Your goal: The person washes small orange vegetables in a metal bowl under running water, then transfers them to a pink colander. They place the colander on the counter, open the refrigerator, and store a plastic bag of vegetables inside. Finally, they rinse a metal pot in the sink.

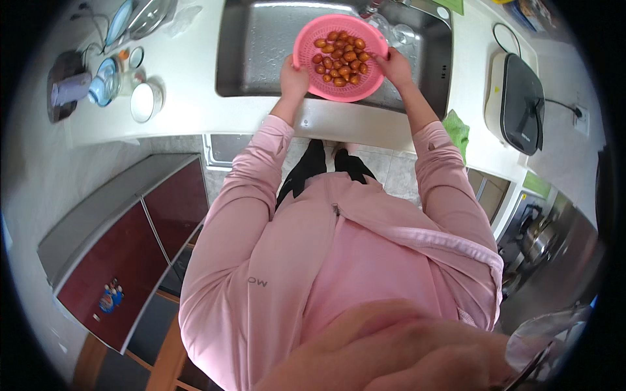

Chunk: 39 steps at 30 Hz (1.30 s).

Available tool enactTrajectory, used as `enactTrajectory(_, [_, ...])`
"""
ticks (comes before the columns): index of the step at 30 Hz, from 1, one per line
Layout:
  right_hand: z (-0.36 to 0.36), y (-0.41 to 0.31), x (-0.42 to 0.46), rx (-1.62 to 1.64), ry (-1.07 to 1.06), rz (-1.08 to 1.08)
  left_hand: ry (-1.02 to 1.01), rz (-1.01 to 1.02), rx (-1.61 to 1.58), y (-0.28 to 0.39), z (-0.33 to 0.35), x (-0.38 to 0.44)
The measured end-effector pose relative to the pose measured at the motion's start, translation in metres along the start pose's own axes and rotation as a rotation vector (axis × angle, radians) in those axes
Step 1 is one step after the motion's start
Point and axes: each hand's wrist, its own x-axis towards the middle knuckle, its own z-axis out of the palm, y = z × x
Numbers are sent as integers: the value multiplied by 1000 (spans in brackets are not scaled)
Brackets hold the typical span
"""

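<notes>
A round pink plastic colander [320, 90] is held over the front part of a stainless steel sink [264, 44]. Several small brownish-orange fruits [345, 61], oval and glossy, lie inside it. My left hand [294, 79] grips the colander's left rim, and my right hand [395, 68] grips its right rim with the fingertips just inside. Behind the colander, clear glass or plastic items [403, 34] stand in the sink's right part. Drops of water cover the sink's floor. The colander hides part of the basin.
On the left counter are a white cup [145, 102], a blue-lidded container [105, 83] and several other vessels. A green cloth [457, 132] hangs over the counter's front edge at the right. Farther right sits a black-lidded appliance [521, 102]; a metal pot [538, 239] is on the stove.
</notes>
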Motion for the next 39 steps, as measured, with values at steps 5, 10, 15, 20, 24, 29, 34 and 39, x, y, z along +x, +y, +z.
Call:
enactTrajectory(5, [0, -3, 16, 45, 8, 57, -24, -100, -96, -10, 5, 15])
enactTrajectory(10, [4, 19, 14, 138, 54, 143, -145, -149, -14, 0, 10, 36])
enactTrajectory(15, [3, 6, 18, 172, 78, 192, -48, 58, 233, -4, 16, 29])
enactTrajectory(20, [11, 10, 17, 98, 94, 123, -162, -371, -176, 2, 1, 55])
enactTrajectory(24, [2, 11, 16, 64, -14, 204, -173, -162, 10, 5, 24, 31])
enactTrajectory(29, [8, 34, 28, 167, -55, 175, -144, -42, 87, -24, 11, 48])
enactTrajectory(34, [11, 1, 6, 325, -52, 122, -116, -189, 56, 22, 3, 48])
enactTrajectory(39, [10, 19, 21, 206, -86, 197, -78, 20, 201, -11, 11, 46])
